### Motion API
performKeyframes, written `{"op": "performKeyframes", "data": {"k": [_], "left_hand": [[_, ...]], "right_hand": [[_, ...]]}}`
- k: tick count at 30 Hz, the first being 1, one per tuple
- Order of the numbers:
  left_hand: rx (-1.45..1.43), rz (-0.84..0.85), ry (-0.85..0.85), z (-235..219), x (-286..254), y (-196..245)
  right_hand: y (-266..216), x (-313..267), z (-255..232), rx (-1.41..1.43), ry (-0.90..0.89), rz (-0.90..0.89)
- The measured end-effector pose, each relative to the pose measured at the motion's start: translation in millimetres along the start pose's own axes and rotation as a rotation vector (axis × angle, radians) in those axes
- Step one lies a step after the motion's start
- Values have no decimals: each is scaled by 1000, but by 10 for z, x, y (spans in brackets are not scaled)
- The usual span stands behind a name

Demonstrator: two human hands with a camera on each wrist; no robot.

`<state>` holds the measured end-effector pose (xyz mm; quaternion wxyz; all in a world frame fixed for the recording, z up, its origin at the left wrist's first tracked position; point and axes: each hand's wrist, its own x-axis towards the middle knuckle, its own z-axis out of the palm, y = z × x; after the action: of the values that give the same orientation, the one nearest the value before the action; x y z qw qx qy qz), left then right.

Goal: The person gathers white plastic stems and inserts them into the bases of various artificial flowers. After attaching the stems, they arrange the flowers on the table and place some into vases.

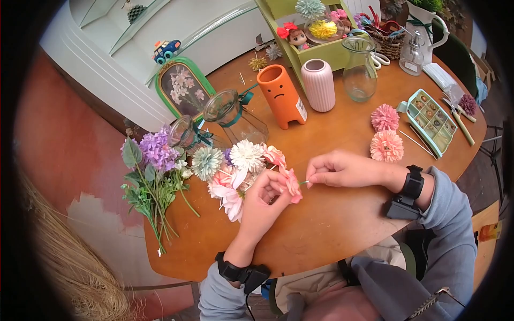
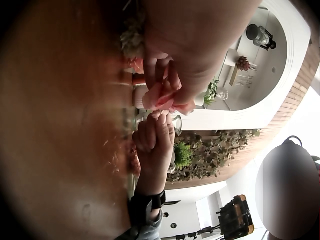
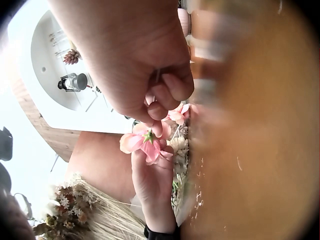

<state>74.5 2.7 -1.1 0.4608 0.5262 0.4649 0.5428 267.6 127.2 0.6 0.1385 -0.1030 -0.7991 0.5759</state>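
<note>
A pink flower head [image 1: 292, 186] is held between the fingers and thumb of the left hand [image 1: 263, 200]. Its petals face left and its green base [image 3: 148, 136] faces the right hand [image 1: 342, 170]. The right hand pinches something thin at that base; a pale thin piece [image 3: 158, 75] shows within its curled fingers in the right wrist view. In the left wrist view both hands meet at the pink petals [image 2: 162, 97]. Beside the left hand lies a heap of flowers with a white bloom [image 1: 247, 155] and a pale pink lily [image 1: 232, 199].
Purple flowers with green stems [image 1: 155, 152] lie at the left. Glass vases [image 1: 233, 120], an orange vase [image 1: 282, 96], a pink vase [image 1: 318, 85] and a clear vase [image 1: 360, 69] stand behind. Two pink blooms [image 1: 386, 146] and a compartment box [image 1: 431, 122] lie at the right.
</note>
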Motion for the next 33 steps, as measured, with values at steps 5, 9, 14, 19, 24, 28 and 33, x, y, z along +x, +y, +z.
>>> {"op": "performKeyframes", "data": {"k": [5,9,14,19,24,28,33], "left_hand": [[82,21,-34,2,-3,-23],[65,91,6,33,12,9],[321,305,267,6,-20,98],[629,603,583,-253,-112,257],[713,509,828,-332,-28,328],[1024,395,552,-352,32,211],[956,539,597,-240,25,241]], "right_hand": [[-6,-8,1,23,-32,52],[22,-4,1,91,-33,108],[-65,-16,-14,181,-40,142],[-112,-26,-17,210,7,174],[-90,-17,-21,182,-13,193],[-86,-16,-21,189,-4,196],[-91,-33,-35,201,7,204]]}}
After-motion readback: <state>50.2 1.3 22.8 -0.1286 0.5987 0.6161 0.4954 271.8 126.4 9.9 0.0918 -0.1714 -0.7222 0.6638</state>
